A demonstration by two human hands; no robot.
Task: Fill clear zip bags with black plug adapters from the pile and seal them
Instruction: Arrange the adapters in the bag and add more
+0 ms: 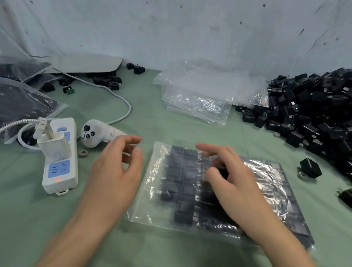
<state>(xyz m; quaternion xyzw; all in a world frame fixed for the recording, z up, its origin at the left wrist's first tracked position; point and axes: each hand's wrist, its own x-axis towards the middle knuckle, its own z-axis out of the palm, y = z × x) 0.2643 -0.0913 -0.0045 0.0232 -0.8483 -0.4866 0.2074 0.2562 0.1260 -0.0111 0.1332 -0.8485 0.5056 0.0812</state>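
Observation:
A clear zip bag lies flat on the green cloth in front of me, with rows of black plug adapters packed inside. My right hand rests on top of the bag, fingers spread and lightly bent over the adapters. Just left of the bag's open edge hovers my left hand, fingers loosely curled and holding nothing. The big pile of loose black adapters rises at the right. A stack of empty clear bags lies at the back middle.
A white power strip with a plugged-in charger and a white controller lie left of my left hand. Filled bags sit at the far left. Two stray adapters lie right of the bag. A wall closes the back.

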